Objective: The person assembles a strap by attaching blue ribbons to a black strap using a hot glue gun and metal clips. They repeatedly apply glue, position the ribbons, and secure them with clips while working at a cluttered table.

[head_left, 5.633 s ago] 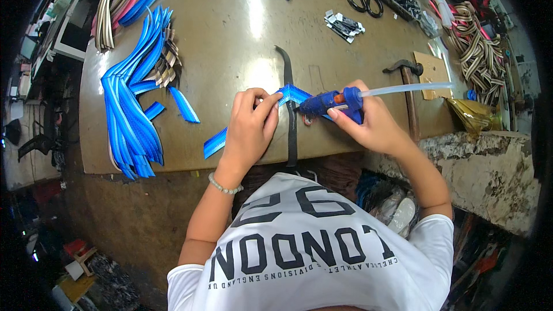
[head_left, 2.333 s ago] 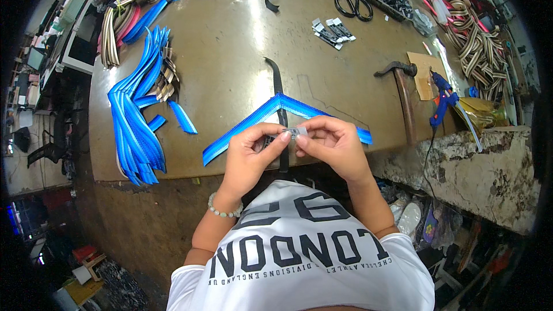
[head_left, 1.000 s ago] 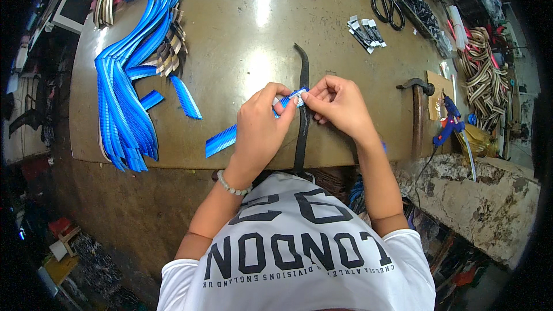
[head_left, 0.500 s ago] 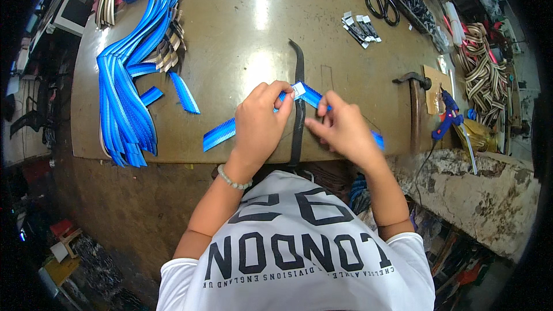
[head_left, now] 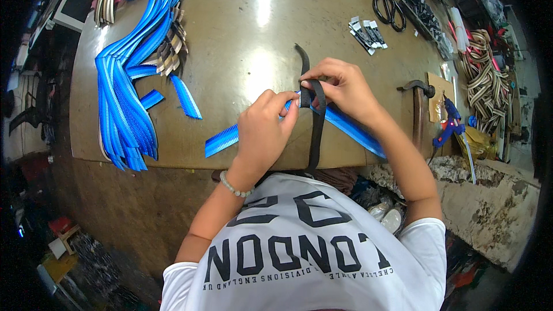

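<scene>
Head view: mid-frame, the left hand's [head_left: 266,121] grip pinches the bent blue strip [head_left: 352,131]; the right hand's [head_left: 348,88] grip pinches the looped black strap [head_left: 318,126]. Uneven pull could skew the strap; a loose pinch could shift the strip.

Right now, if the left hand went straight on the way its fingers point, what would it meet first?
The left hand would probably meet the black strap first, where it crosses the blue ribbon just right of the fingertips; depth makes any gap hard to judge.
</scene>
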A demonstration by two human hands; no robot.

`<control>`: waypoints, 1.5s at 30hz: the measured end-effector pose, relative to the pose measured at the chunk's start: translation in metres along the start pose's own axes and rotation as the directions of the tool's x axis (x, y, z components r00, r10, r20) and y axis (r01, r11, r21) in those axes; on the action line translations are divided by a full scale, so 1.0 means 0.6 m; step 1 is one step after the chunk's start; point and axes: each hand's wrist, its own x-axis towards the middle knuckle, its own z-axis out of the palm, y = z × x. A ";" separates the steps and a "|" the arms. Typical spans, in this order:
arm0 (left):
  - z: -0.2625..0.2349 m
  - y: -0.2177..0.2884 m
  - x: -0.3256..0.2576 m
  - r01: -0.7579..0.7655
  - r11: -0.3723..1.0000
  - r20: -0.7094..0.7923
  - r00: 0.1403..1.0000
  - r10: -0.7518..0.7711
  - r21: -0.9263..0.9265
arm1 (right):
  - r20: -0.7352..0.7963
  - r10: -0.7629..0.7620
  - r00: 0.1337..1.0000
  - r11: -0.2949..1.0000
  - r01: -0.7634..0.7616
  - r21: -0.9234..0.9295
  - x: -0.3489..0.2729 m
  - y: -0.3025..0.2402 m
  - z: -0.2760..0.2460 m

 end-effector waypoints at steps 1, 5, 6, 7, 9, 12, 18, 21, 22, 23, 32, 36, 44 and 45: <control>0.000 0.001 0.000 0.016 1.000 0.012 1.000 -0.016 0.013 | 0.002 0.002 1.000 1.000 -0.002 -0.017 0.002 0.000 0.003; 0.007 0.005 0.000 -0.030 0.998 -0.055 0.998 0.034 0.060 | -0.046 -0.101 0.994 0.992 0.097 -0.083 -0.003 0.004 0.007; 0.009 0.006 0.001 -0.051 0.994 -0.061 0.997 0.057 0.094 | -0.040 -0.091 0.995 0.987 0.084 -0.137 -0.004 0.007 0.007; 0.012 0.006 0.001 -0.073 0.989 -0.071 0.994 0.082 0.126 | -0.046 -0.123 0.991 0.978 0.113 -0.177 -0.004 0.010 0.003; 0.016 0.007 0.000 -0.092 0.976 -0.052 0.993 0.104 0.196 | -0.017 -0.027 0.999 0.984 0.023 -0.178 0.007 0.011 -0.001; 0.018 0.011 -0.004 -0.155 0.931 -0.039 0.983 0.178 0.331 | 0.111 0.178 0.978 0.984 -0.174 -0.049 0.038 -0.007 -0.017; 0.020 0.019 -0.008 -0.214 0.865 0.031 0.974 0.225 0.453 | -0.459 -0.170 0.872 0.985 0.165 -0.051 0.017 -0.027 -0.064; 0.024 0.017 -0.010 -0.201 0.867 0.010 0.975 0.221 0.455 | -0.681 -0.443 0.584 0.697 -0.254 -0.671 -0.126 0.033 -0.121; 0.025 0.015 -0.011 -0.202 0.872 0.010 0.975 0.221 0.445 | -0.778 -0.361 0.514 0.540 -0.566 -0.624 -0.181 0.060 -0.118; 0.025 0.014 -0.011 -0.205 0.877 0.011 0.975 0.222 0.435 | -0.818 -0.223 0.530 0.405 -0.713 -0.572 -0.208 0.084 -0.116; 0.004 0.002 -0.006 -0.041 0.998 -0.038 0.998 0.043 0.041 | -0.661 -0.241 0.711 0.886 -0.117 -0.449 -0.203 -0.054 0.061; 0.000 -0.001 -0.001 -0.096 0.995 -0.098 0.991 0.094 -0.010 | -0.438 -0.031 0.898 0.900 -0.165 -0.402 -0.171 -0.049 0.099; 0.002 0.002 -0.004 -0.084 0.996 -0.075 0.993 0.086 0.030 | -0.356 0.142 0.924 0.884 -0.280 -0.375 -0.143 -0.066 0.081; 0.002 0.003 -0.004 -0.130 0.989 -0.084 0.987 0.136 0.072 | -0.371 0.157 0.915 0.900 -0.288 -0.328 -0.145 -0.064 0.071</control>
